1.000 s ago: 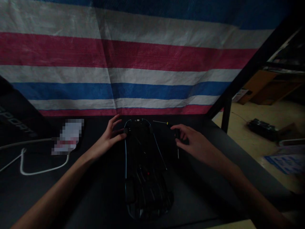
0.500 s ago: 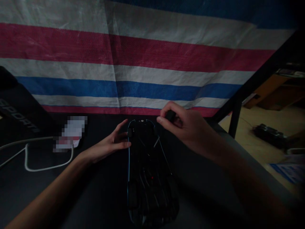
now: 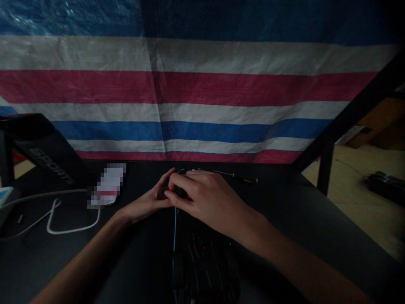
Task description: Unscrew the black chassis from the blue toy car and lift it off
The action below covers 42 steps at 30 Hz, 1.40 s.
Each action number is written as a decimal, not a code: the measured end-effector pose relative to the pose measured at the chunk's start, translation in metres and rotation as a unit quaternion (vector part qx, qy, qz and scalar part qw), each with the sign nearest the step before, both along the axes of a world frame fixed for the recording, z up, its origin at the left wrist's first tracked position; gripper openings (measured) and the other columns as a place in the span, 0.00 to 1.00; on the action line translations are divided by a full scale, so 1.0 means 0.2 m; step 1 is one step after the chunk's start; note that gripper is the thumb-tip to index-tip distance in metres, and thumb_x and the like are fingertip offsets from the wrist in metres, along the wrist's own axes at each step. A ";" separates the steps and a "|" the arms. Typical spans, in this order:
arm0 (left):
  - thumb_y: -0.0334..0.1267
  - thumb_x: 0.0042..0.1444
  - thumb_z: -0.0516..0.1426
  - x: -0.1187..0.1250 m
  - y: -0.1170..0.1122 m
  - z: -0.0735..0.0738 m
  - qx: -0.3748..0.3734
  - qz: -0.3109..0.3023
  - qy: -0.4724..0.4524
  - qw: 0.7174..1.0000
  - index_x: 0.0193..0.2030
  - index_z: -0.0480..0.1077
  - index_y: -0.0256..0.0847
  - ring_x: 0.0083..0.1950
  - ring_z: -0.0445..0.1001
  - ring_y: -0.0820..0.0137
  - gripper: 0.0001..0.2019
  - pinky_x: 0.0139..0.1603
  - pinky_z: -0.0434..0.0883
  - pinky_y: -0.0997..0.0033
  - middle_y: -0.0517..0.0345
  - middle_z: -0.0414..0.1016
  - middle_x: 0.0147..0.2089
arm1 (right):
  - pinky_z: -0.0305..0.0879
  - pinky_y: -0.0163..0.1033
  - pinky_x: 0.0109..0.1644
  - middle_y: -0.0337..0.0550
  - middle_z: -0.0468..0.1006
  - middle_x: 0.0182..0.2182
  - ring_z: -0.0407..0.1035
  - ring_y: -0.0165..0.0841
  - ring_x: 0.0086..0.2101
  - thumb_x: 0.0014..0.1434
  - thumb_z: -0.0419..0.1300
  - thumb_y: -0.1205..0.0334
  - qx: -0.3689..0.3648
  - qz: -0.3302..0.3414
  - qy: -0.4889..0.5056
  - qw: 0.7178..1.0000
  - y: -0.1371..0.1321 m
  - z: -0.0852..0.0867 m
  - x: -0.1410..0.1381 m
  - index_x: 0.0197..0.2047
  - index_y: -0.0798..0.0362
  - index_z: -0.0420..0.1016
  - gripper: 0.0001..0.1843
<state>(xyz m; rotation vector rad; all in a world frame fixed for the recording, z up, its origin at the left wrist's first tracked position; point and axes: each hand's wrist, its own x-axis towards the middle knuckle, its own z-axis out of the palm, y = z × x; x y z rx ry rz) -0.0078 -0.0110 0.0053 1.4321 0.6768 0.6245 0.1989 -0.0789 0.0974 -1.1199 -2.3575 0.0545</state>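
Observation:
A dark toy car [image 3: 202,264] lies wheels-up on the black table, with blue trim down its left side and a small red spot on its underside. My left hand [image 3: 152,202] holds the car's far left edge, thumb and forefinger apart around it. Reaching across the far end of the car, my right hand [image 3: 205,194] pinches a small black part [image 3: 181,192] at that same left corner. The part looks like a wheel, but darkness and fingers hide its detail. Beyond my right hand lies a screwdriver [image 3: 245,178] with a yellow-and-black handle.
A phone [image 3: 109,185] with a blurred-out screen and a white cable [image 3: 72,232] lie at left. Behind them leans a black box [image 3: 53,152] marked SPORT. A striped tarp [image 3: 190,88] hangs along the back edge. Dark legs and floor items stand at right.
My right hand has moved left and down, bringing the black part to the car's far left corner beside my left hand. The screwdriver has come into sight. The camera view has tilted up.

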 end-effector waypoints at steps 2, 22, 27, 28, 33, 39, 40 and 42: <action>0.40 0.60 0.67 0.00 0.00 0.00 0.008 0.002 0.000 1.000 0.78 0.44 0.56 0.80 0.49 0.54 0.47 0.78 0.51 0.47 0.49 0.45 0.81 | 0.63 0.43 0.41 0.45 0.80 0.33 0.73 0.37 0.35 0.74 0.52 0.54 0.028 -0.035 -0.037 0.998 -0.01 0.01 -0.04 0.44 0.51 0.76 0.15; 0.45 0.55 0.68 0.01 0.01 0.02 0.024 -0.008 0.032 0.999 0.71 0.59 0.51 0.71 0.67 0.50 0.39 0.71 0.64 0.44 0.46 0.69 0.69 | 0.65 0.40 0.47 0.42 0.80 0.44 0.73 0.35 0.44 0.66 0.57 0.67 -0.114 0.071 0.044 0.990 -0.02 0.08 0.02 0.51 0.49 0.67 0.10; 0.43 0.57 0.67 0.01 0.00 0.01 -0.014 -0.017 0.012 1.000 0.78 0.41 0.57 0.74 0.63 0.50 0.50 0.74 0.59 0.40 0.45 0.61 0.75 | 0.60 0.40 0.37 0.37 0.78 0.30 0.71 0.33 0.30 0.69 0.58 0.57 -0.133 0.003 0.009 0.991 -0.01 0.08 0.04 0.45 0.48 0.72 0.05; 0.43 0.58 0.67 0.01 0.01 0.01 -0.019 -0.020 0.008 1.000 0.79 0.40 0.56 0.74 0.62 0.50 0.51 0.74 0.59 0.40 0.43 0.60 0.76 | 0.60 0.40 0.37 0.37 0.78 0.31 0.70 0.32 0.30 0.69 0.58 0.59 -0.130 0.006 0.011 0.991 -0.01 0.08 0.05 0.45 0.48 0.72 0.04; 0.41 0.56 0.69 0.00 0.01 0.00 0.004 -0.016 -0.002 1.000 0.79 0.44 0.57 0.78 0.53 0.49 0.51 0.76 0.55 0.43 0.47 0.49 0.80 | 0.64 0.38 0.46 0.40 0.78 0.43 0.72 0.33 0.44 0.61 0.62 0.69 -0.133 0.082 0.058 0.986 -0.02 0.09 0.05 0.45 0.49 0.69 0.10; 0.42 0.56 0.69 -0.01 0.02 -0.01 -0.035 -0.025 -0.017 0.999 0.79 0.42 0.58 0.74 0.64 0.50 0.52 0.73 0.62 0.44 0.45 0.63 0.74 | 0.62 0.41 0.39 0.38 0.78 0.33 0.71 0.33 0.33 0.69 0.57 0.62 -0.133 0.036 0.009 0.990 -0.02 0.08 0.04 0.43 0.49 0.70 0.02; 0.41 0.56 0.69 -0.01 0.02 -0.01 -0.032 -0.022 -0.015 0.999 0.78 0.42 0.59 0.74 0.64 0.51 0.52 0.73 0.62 0.46 0.46 0.63 0.74 | 0.63 0.40 0.41 0.39 0.78 0.36 0.72 0.33 0.36 0.67 0.58 0.65 -0.125 0.051 0.019 0.991 -0.02 0.08 0.04 0.43 0.50 0.70 0.02; 0.39 0.55 0.70 -0.01 0.02 -0.01 -0.028 -0.022 -0.009 0.999 0.78 0.43 0.59 0.73 0.66 0.51 0.52 0.72 0.63 0.47 0.46 0.63 0.74 | 0.64 0.39 0.45 0.40 0.78 0.41 0.72 0.34 0.42 0.62 0.60 0.68 -0.100 0.070 0.035 0.992 -0.02 0.08 0.04 0.44 0.50 0.69 0.07</action>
